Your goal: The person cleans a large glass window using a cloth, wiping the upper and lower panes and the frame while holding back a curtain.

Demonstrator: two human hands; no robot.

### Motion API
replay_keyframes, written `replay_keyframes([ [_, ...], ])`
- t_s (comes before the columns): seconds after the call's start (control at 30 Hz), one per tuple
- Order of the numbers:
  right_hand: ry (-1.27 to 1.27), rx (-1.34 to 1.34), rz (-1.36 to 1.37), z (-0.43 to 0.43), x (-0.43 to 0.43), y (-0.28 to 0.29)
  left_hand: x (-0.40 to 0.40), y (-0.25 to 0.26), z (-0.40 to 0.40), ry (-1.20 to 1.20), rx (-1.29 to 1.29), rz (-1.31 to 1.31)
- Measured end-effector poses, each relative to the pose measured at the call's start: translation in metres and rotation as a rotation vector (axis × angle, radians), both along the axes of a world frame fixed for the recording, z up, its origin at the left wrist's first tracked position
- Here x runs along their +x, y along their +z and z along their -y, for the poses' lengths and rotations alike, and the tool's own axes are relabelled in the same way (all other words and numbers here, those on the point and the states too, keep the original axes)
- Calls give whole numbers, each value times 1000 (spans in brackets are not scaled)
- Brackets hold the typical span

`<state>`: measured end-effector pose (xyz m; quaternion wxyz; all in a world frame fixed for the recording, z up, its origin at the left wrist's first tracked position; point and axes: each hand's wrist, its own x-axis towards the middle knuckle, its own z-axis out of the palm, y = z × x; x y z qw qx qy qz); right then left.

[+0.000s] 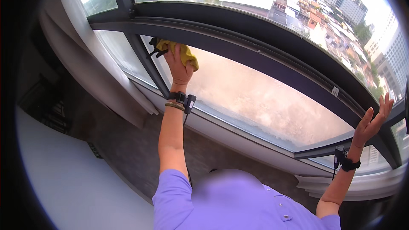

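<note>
My left hand holds a yellow cloth near the upper left corner of the lower window pane. Beside the cloth, at the dark frame, is a black object, partly covered, whose kind I cannot tell. My right hand is raised at the right, fingers spread, holding nothing, by the right part of the dark window frame; whether it touches the frame is unclear. The lower pane looks hazy, with whitish marks along its bottom edge. Both wrists carry black straps with small devices.
A grey curtain hangs at the left, and pale curtain fabric lies at the lower right. Under the window runs a light sill. A pale flat surface fills the lower left. Buildings show through the upper pane.
</note>
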<state>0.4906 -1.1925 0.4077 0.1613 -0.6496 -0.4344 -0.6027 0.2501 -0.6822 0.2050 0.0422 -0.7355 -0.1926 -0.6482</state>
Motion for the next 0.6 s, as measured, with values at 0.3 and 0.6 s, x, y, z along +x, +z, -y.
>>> replay_keyframes([
  [0.3, -50, -45, 10, -2, 3, -5, -28, -10, -76, -41, -311, 333],
  [0.6, 8, -79, 36, -3, 5, -6, -9, -174, -58, -290, -1093, 993],
])
